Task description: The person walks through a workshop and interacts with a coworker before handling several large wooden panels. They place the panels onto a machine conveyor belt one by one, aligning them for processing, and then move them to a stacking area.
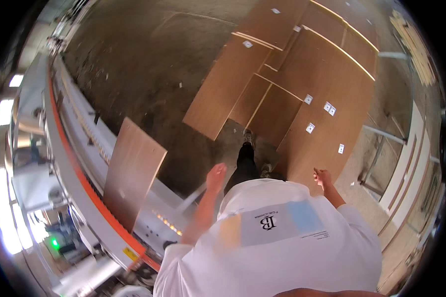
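My left hand (216,177) hangs out in front of me, a little blurred, with its fingers curled in and nothing seen in them. Nearest to it is a brown board (134,171) lying on the long machine (79,163) at my left, with a gap between hand and board. My right hand (323,177) is loosely closed at my right side and shows nothing in its grip. Below and beyond it are large brown panels (332,74), some stacked in overlapping layers with pale edges and small white labels. Neither hand visibly grips a panel.
The machine carries an orange strip along its length and a row of small lights (167,222). At the right are metal frames (384,133), long pale boards (404,173) and a bundle of wooden strips (412,49). My feet are on the dark floor (148,69) beside the panels.
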Available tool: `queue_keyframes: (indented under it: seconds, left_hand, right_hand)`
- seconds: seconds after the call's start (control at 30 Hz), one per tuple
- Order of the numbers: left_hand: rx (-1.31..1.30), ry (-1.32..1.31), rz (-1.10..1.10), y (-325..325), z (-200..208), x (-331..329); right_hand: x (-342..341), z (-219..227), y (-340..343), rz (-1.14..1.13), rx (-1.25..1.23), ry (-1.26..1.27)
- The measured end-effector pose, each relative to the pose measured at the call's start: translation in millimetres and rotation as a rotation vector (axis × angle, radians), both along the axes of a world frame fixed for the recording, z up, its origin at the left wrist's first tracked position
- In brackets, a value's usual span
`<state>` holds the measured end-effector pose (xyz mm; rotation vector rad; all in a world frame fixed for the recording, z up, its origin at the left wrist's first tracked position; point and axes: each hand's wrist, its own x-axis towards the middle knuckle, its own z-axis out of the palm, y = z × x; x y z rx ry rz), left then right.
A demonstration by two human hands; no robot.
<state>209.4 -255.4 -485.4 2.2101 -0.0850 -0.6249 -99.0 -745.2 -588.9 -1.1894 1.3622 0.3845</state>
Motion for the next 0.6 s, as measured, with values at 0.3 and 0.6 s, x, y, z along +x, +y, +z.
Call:
queue_keyframes:
  seconds: [0.3, 0.6]
  left_hand:
    - [-0.274, 0.503, -0.212, -275.3, -102.0, 296.7]
    - [-0.304, 0.414, -0.014, -558.0, -209.4, 469.0]
  right_hand:
    - [35.0, 70.3, 115.2, -0.194, 0.055, 0.005]
    - [15.2, 203.9, 254.5, 0.427, -0.359, 0.251]
